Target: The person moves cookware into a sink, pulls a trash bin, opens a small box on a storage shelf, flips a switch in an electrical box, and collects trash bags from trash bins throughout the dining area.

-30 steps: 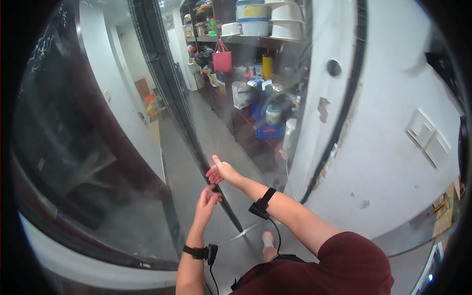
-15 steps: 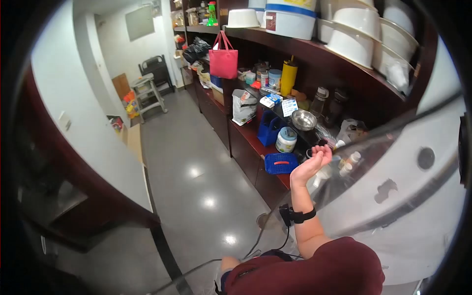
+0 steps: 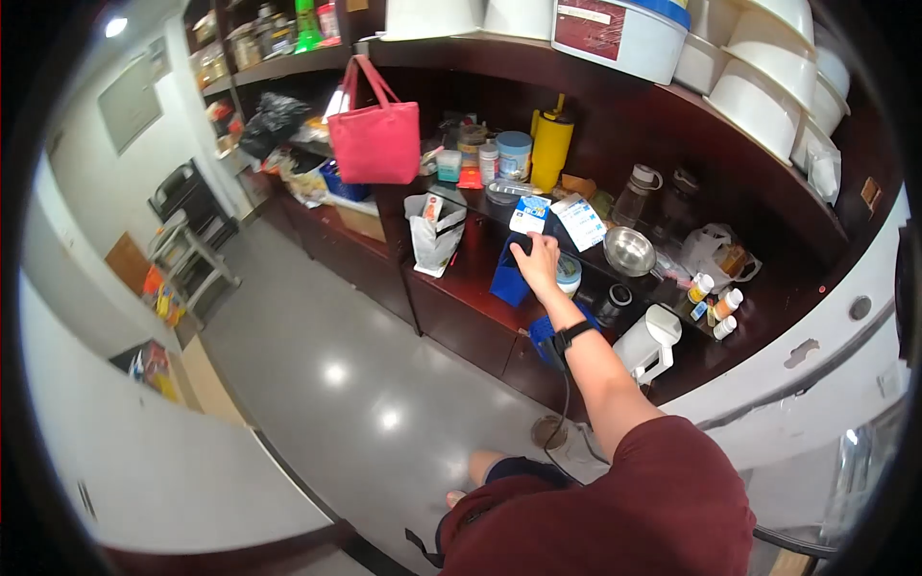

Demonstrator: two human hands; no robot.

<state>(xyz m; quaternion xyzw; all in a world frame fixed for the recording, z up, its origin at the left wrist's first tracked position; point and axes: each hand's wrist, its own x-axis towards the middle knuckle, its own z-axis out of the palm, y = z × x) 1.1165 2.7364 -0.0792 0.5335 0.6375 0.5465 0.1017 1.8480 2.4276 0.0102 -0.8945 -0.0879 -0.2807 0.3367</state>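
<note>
My right hand (image 3: 538,260) is stretched out over the lower shelf, palm down, with thumb and fingers apart. Its fingertips are by the lower edge of a blue-and-white box (image 3: 529,215); whether they touch it I cannot tell. Just below the hand stands a blue bag (image 3: 509,278), partly covered by it. A white tub (image 3: 569,276) is half hidden behind my wrist. Right of the box lie a white printed sheet (image 3: 579,225) and a steel bowl (image 3: 630,252). Under my forearm is a blue basket-like item (image 3: 547,341). My left hand is out of view.
A pink handbag (image 3: 376,139) hangs from the upper shelf. Further right are a white pitcher (image 3: 651,338), a dark jar (image 3: 615,302) and small bottles (image 3: 727,304). White tubs (image 3: 759,106) are stacked above. A grey step stool (image 3: 192,269) stands across the floor.
My right hand has moved from a raised, palm-up pose near the right end of the shelf to a palm-down reach by the blue-and-white box. The view has turned and come closer to the shelves.
</note>
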